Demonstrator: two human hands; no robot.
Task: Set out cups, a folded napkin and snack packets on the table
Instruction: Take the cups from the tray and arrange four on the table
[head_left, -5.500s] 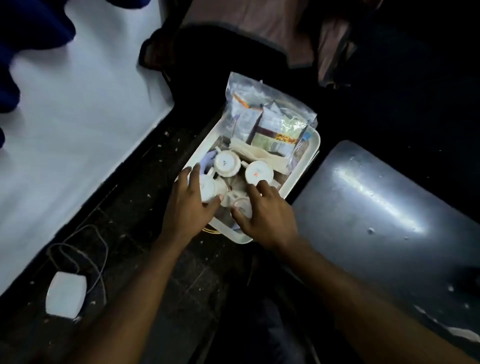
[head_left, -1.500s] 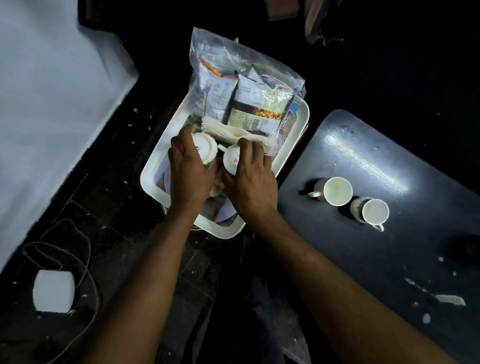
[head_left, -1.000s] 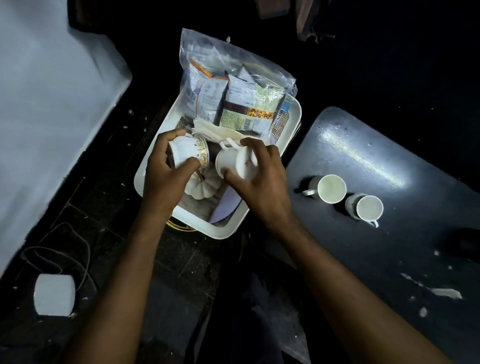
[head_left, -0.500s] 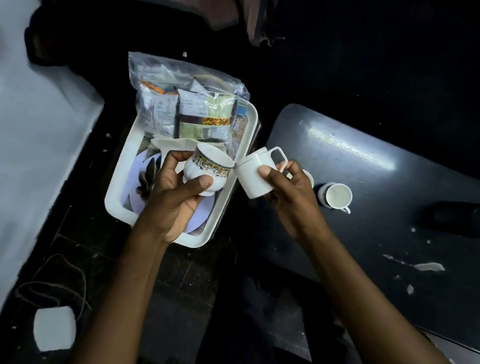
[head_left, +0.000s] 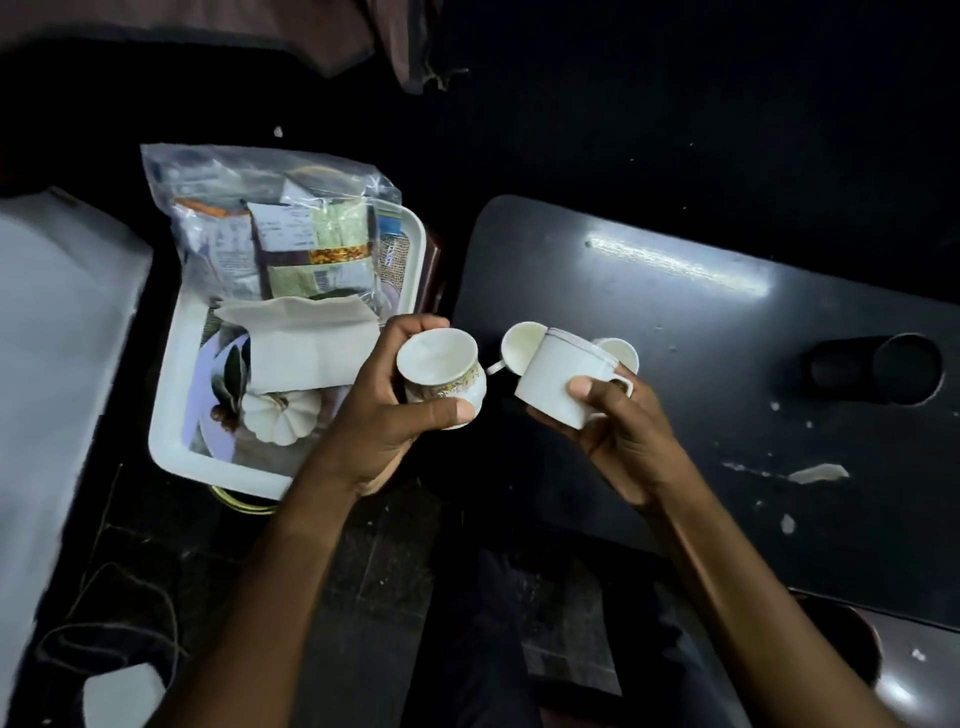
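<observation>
The left hand (head_left: 384, 415) grips a gold-banded white ceramic cup (head_left: 441, 371), the right hand (head_left: 618, 431) a plain white mug (head_left: 563, 382), both carried toward the dark table (head_left: 727, 338) at three o'clock for placing.

Count, cups: 4. One patterned cup (head_left: 445, 373) and one plain cup (head_left: 563, 381) held; two cups on table (head_left: 521, 347) (head_left: 618, 352), at 1 o'clock of the plain one, partly hidden. Napkins (head_left: 301, 343): 1. Trays (head_left: 176, 358): 1. Packet bags (head_left: 275, 228): 1; packets inside not countable.
</observation>
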